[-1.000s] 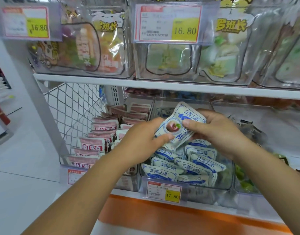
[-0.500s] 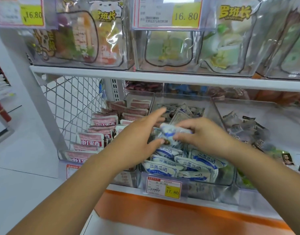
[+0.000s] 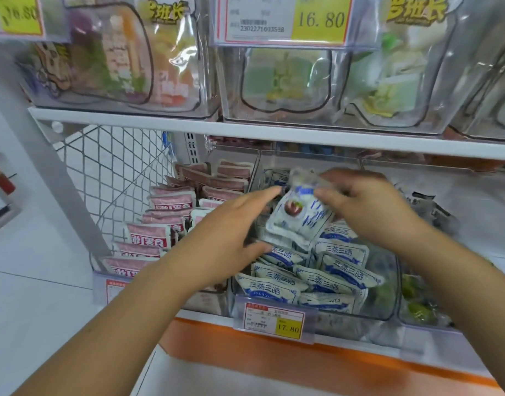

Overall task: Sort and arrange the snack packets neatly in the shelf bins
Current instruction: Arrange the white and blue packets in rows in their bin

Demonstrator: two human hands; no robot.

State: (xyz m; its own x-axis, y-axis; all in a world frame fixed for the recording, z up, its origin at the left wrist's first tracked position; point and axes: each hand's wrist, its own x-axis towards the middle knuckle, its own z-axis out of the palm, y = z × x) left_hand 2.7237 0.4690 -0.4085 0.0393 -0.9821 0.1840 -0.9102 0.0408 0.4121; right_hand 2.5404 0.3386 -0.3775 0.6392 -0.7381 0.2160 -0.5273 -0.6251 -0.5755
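Centre frame | white-and-blue foil snack packet (image 3: 295, 221) tilted above clear plastic middle bin (image 3: 308, 157) | right hand (image 3: 368, 207) fingers pinched its top edge | left hand (image 3: 231, 224) fingers straight, spread, at its frame-left side | risk: thin pinch on slick foil; could slip, land crooked on stacked row (image 3: 317, 278)

I monitor two white shelf boards. The upper shelf (image 3: 160, 120) carries a row of clear bins (image 3: 288, 117) holding large printed pouches (image 3: 285, 78). The orange-fronted lower shelf (image 3: 211, 338) carries three clear bins side by side: left bin (image 3: 208, 300), pink packets (image 3: 148, 238); middle bin (image 3: 385, 295), white-and-blue packets (image 3: 325, 281); right bin (image 3: 428, 318), contents unclear.
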